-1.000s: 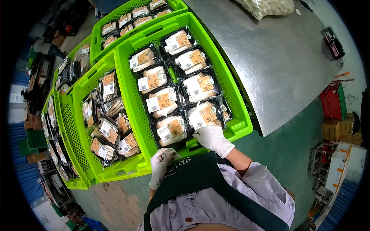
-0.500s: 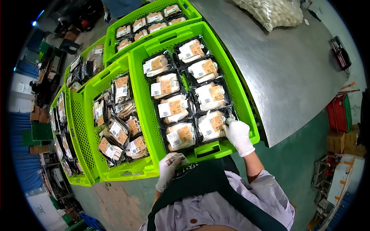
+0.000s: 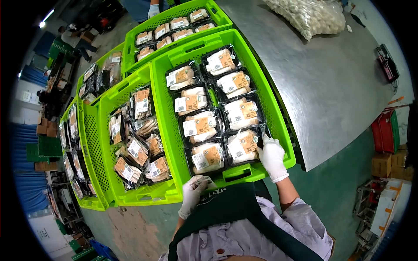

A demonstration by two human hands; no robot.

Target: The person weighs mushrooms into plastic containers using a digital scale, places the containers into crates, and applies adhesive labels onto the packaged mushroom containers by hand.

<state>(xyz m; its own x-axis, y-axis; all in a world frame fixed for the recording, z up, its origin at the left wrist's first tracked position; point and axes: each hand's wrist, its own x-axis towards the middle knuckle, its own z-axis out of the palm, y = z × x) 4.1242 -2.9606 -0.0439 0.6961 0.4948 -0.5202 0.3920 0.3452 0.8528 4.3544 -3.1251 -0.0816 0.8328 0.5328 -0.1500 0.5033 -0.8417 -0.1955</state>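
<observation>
Directly before me is a bright green crate (image 3: 226,174) with two rows of film-wrapped black trays of pale, thick-stemmed mushrooms, each with a white and brown label. My right hand (image 3: 273,160), in a white glove, reaches over the near right corner. Its bent fingers pinch the outer edge of the nearest right mushroom pack (image 3: 242,147). Close to my apron, at the crate's near left corner, my gloved left hand (image 3: 192,193) is closed on a small pale slip (image 3: 210,183). What the slip is cannot be made out.
To the left, another green crate (image 3: 143,201) holds jumbled mushroom packs. More green crates stand left and behind. A metal table (image 3: 300,91) on the right bears a large clear bag (image 3: 307,19) of whitish pieces. A co-worker's gloved hand (image 3: 153,11) is beyond the far crate.
The view has shifted slightly, so the crates sit a little lower and further right. My right hand stays at the same pack's edge; the left still holds the slip. The co-worker's hand has moved right.
</observation>
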